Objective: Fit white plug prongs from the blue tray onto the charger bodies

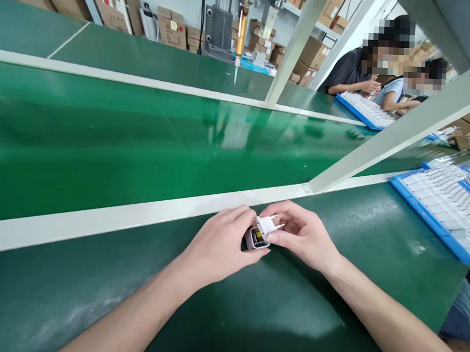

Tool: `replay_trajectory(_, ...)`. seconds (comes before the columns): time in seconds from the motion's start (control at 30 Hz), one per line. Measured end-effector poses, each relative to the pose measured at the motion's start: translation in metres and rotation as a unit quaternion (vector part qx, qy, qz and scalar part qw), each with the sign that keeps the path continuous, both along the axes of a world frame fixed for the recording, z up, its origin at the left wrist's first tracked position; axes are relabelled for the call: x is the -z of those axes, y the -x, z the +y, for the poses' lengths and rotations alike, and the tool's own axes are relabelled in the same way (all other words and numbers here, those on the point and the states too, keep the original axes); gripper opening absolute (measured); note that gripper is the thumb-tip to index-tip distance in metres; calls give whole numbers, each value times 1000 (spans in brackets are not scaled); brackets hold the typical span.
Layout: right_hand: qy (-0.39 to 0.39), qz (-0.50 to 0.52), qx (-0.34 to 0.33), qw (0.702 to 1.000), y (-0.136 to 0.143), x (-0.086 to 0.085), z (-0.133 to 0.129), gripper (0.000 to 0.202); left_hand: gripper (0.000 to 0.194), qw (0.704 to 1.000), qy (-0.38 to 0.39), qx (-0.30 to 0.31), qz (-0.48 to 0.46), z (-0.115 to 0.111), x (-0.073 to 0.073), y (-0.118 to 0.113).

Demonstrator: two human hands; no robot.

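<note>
My left hand (226, 240) is closed around a white charger housing (251, 240), whose end facing right lies open and shows dark and yellow parts inside. Between the thumb and fingers of my right hand (300, 231) is a white plug cover (266, 225) with two metal pins pointing to the right. The cover sits at the upper edge of the housing's opening, tilted; whether the two touch I cannot tell. Both hands are just above the green tabletop (228, 321), near its far edge.
Beyond a pale metal rail (147, 213) runs a green conveyor belt (142, 151). A slanted post (396, 136) rises to the right. Blue trays (432, 208) of white parts lie at the right. Two people (352, 69) sit across the belt, and a press-like machine (220, 30) stands behind it.
</note>
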State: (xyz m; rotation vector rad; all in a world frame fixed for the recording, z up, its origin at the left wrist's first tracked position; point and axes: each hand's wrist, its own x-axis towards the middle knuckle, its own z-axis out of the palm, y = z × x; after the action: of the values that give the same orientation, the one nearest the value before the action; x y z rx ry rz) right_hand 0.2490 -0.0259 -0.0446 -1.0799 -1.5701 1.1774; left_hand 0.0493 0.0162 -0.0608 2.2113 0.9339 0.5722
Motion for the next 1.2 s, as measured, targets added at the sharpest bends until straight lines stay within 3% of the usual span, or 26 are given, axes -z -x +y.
replay_trajectory(0.1,-73,-108,6,991,-3,-4,-1,31,32,1000,9,3,-1,0,-1,0)
replay_trajectory(0.2,-239,-223,33,945,-3,-2,0,29,26,1000,18,7,-12,1,-1,1)
replay_trajectory(0.27,-296,-258,28,919,-3,1,1,31,24,1000,20,8,-11,1,0,1)
replay_trajectory(0.6,-283,-259,-30,923,-4,2,1,12,28,1000,-6,13,-27,1,4,0)
replay_trajectory(0.97,-259,-233,7,937,5,10,-7,10,25,999,-2,16,-39,0,5,-1)
replay_trajectory(1.2,-206,-249,-30,946,2,2,-6,14,27,999,-1,19,-26,0,5,-2)
